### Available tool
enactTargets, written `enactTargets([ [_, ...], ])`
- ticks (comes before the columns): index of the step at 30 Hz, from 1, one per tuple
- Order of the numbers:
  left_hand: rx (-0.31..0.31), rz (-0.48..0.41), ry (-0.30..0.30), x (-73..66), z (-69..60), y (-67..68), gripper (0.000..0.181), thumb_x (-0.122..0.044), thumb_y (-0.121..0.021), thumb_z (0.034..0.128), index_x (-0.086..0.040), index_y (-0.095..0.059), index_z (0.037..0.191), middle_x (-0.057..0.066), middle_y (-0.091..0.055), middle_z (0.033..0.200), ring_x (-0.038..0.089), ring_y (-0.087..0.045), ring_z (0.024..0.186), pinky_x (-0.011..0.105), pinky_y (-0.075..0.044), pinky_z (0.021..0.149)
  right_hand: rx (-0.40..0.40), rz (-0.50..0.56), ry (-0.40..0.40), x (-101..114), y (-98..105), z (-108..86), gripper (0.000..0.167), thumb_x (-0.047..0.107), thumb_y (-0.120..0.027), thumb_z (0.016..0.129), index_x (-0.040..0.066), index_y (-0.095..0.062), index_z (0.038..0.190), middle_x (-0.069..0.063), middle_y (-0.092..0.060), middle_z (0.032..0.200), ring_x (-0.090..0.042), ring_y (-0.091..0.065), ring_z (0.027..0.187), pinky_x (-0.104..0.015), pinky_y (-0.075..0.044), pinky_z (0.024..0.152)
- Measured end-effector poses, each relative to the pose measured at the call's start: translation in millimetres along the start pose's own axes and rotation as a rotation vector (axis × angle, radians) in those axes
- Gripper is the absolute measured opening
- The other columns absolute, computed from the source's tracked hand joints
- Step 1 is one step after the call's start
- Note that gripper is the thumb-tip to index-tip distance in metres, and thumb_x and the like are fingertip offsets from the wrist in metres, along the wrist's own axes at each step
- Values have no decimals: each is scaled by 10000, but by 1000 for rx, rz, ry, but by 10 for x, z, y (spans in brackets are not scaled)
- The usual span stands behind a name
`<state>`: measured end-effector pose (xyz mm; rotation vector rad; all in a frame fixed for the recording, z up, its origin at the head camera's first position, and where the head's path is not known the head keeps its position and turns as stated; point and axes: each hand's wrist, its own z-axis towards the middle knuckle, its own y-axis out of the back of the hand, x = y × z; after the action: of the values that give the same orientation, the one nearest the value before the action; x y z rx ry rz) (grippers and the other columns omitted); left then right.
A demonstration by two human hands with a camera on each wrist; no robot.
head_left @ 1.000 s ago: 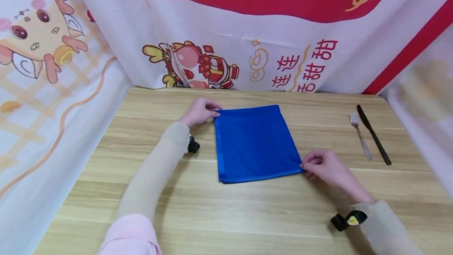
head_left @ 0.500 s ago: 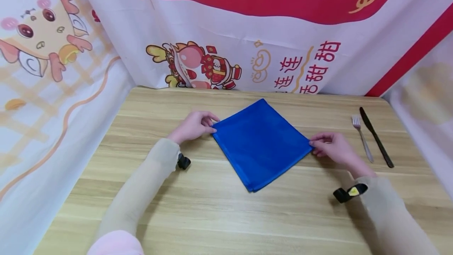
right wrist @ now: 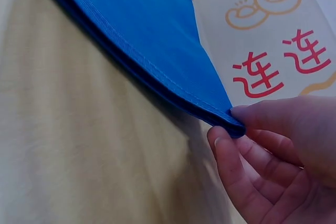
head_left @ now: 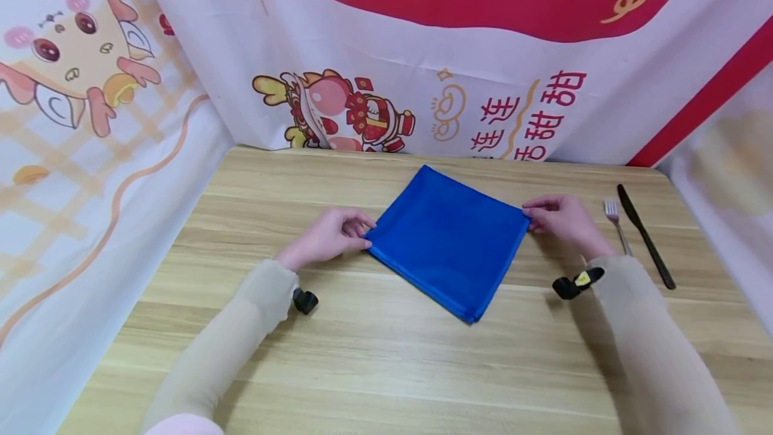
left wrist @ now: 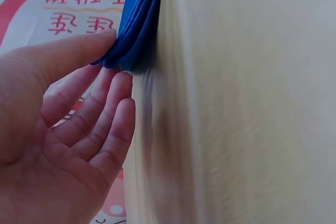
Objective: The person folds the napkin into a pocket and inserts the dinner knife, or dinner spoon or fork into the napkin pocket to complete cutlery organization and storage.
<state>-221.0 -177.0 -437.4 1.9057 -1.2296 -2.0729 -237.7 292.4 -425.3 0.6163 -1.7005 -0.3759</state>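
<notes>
A folded blue cloth [head_left: 449,240] lies turned on the wooden table in the head view, with a corner toward the front right. At its left corner the left hand [head_left: 331,233] pinches the layers between thumb and fingers. The left wrist view shows several stacked folds of the cloth [left wrist: 137,30] under the thumb of the left hand [left wrist: 68,114]. Opposite, the right hand [head_left: 561,220] pinches the right corner. In the right wrist view, the thumb and fingers of the right hand [right wrist: 283,156] grip the tip of the hemmed cloth [right wrist: 142,40].
A fork [head_left: 616,223] and a dark knife [head_left: 646,237] lie side by side at the table's right, just beyond the right hand. The wooden tabletop [head_left: 362,361] ends at the back against a printed white and red curtain [head_left: 386,52].
The blue cloth has turned counterclockwise on the table. The left hand has come toward the front with its corner, and the right hand has moved toward the back with the opposite corner.
</notes>
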Motion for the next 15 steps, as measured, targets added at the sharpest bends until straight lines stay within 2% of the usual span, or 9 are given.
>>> enactTargets([
  [3,4,-15,-9,-14,-65,-64,269,-154,-803,907,-113,-724,1162,10,-689,964,205,-646,870,353,-552,782,-13,-14,0,18,7,112,379,268,-636,1033,-23,-659,1275,-210,-698,1136,-202,-705,840,-286,-591,746],
  [9,13,-62,13,-81,-206,-197,266,-123,-801,903,-85,-718,1153,15,-687,951,201,-643,848,337,-552,748,-47,-23,-22,38,-18,360,419,368,-633,1023,45,-668,1287,-175,-679,1195,-233,-685,936,-272,-577,772],
  [15,-4,-56,20,-168,-303,-302,261,-96,-808,890,-65,-716,1131,2,-688,927,180,-649,825,327,-557,747,-70,33,-22,133,-104,490,410,342,-653,1015,37,-672,1289,-184,-659,1236,-231,-669,960,-253,-566,784],
])
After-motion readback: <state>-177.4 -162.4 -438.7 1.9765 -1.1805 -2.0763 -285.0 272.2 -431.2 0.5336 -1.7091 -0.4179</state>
